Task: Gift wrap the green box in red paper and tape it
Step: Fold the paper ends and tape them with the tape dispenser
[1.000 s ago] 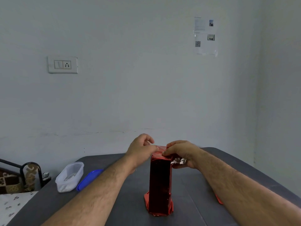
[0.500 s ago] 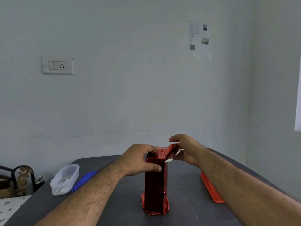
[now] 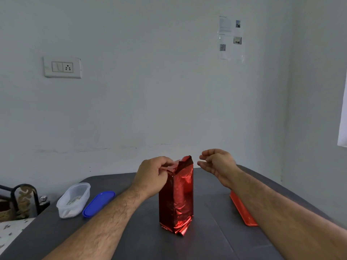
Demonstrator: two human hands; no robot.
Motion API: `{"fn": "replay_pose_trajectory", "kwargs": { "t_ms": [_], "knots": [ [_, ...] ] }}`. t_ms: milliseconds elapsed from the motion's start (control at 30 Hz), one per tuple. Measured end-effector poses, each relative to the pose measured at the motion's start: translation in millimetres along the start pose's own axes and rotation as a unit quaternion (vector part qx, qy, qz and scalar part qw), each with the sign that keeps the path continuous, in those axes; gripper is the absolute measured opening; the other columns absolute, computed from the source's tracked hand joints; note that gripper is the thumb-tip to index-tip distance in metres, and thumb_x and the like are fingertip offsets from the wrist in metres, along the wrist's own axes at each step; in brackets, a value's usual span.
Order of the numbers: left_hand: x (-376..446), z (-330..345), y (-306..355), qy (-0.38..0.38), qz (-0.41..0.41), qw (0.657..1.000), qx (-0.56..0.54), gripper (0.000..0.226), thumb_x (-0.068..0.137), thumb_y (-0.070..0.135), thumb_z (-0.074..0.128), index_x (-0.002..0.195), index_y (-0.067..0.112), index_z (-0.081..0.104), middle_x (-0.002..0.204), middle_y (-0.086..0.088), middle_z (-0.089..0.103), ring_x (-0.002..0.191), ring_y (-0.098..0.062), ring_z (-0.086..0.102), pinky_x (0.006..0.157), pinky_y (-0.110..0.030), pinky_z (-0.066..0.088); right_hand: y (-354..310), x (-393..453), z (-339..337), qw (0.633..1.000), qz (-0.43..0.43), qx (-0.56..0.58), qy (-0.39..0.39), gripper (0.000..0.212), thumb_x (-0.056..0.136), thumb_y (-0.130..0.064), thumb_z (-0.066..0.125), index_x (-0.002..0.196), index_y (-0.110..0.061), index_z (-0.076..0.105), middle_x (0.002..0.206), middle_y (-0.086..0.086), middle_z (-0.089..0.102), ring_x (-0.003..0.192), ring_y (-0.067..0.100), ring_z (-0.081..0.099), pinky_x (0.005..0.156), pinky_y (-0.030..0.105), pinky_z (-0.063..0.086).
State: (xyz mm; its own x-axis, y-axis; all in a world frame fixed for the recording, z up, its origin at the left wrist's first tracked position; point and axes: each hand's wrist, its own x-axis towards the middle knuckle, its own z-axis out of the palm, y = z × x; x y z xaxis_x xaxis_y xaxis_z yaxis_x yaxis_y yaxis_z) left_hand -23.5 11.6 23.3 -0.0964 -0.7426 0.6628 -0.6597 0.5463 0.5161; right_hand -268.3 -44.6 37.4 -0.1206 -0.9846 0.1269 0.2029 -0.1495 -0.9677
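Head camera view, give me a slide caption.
Left hand holds folded top of upright red-wrapped box; right hand hovers beside it.

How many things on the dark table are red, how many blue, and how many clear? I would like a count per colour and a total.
Red: 2, the wrapped box standing upright and the flat red tray to its right
Blue: 1, the blue lid
Clear: 1, the clear container beside the lid
Total: 4 on the table
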Motion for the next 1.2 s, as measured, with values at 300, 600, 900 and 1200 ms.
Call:
{"fn": "replay_pose_trajectory", "kwargs": {
  "t_ms": [300, 600, 900, 1200],
  "knots": [
    [-18, 17, 24, 0.003, -0.08, 0.993, 0.083, 0.111, 0.064, 0.059, 0.095, 0.154, 0.032, 0.036, 0.153, 0.01, 0.05, 0.135, -0.016, 0.053, 0.108, -0.034, 0.046, 18, -11, -25, 0.986, -0.024, -0.162, -0.02, 0.023, 0.092, 0.011, 0.061, 0.104, -0.004, 0.074, 0.111, 0.019, 0.076, 0.09, 0.027, 0.078, 0.07, 0.03, 0.064],
    [-26, 26, 6, 0.076, -0.05, 0.993, 0.073, 0.109, 0.071, 0.049, 0.094, 0.157, 0.021, 0.033, 0.155, -0.002, 0.047, 0.142, -0.022, 0.045, 0.116, -0.047, 0.045, 24, -10, -41, 0.937, -0.071, -0.342, 0.016, 0.017, 0.086, -0.003, 0.075, 0.094, -0.018, 0.077, 0.091, 0.003, 0.079, 0.082, 0.017, 0.076, 0.067, 0.028, 0.063],
    [-27, 98, 32, 0.027, 0.472, 0.86, 0.193, 0.006, 0.091, 0.013, 0.067, 0.096, 0.012, 0.068, 0.091, -0.003, 0.062, 0.08, -0.026, 0.056, 0.073, -0.041, 0.049, 23, -6, -109, 0.827, 0.025, -0.537, 0.166, 0.012, 0.081, -0.018, 0.063, 0.084, -0.015, 0.074, 0.077, 0.003, 0.071, 0.071, 0.024, 0.07, 0.065, 0.03, 0.059],
    [27, 204, 45, -0.218, 0.269, 0.919, 0.187, 0.026, 0.099, 0.043, 0.055, 0.107, 0.021, 0.067, 0.101, 0.004, 0.069, 0.096, -0.02, 0.064, 0.082, -0.042, 0.055, 47, 16, -161, 0.899, 0.21, -0.328, 0.199, 0.014, 0.091, -0.004, 0.063, 0.078, -0.008, 0.061, 0.065, 0.01, 0.055, 0.044, 0.017, 0.05, 0.042, 0.019, 0.042]
  ]
}}
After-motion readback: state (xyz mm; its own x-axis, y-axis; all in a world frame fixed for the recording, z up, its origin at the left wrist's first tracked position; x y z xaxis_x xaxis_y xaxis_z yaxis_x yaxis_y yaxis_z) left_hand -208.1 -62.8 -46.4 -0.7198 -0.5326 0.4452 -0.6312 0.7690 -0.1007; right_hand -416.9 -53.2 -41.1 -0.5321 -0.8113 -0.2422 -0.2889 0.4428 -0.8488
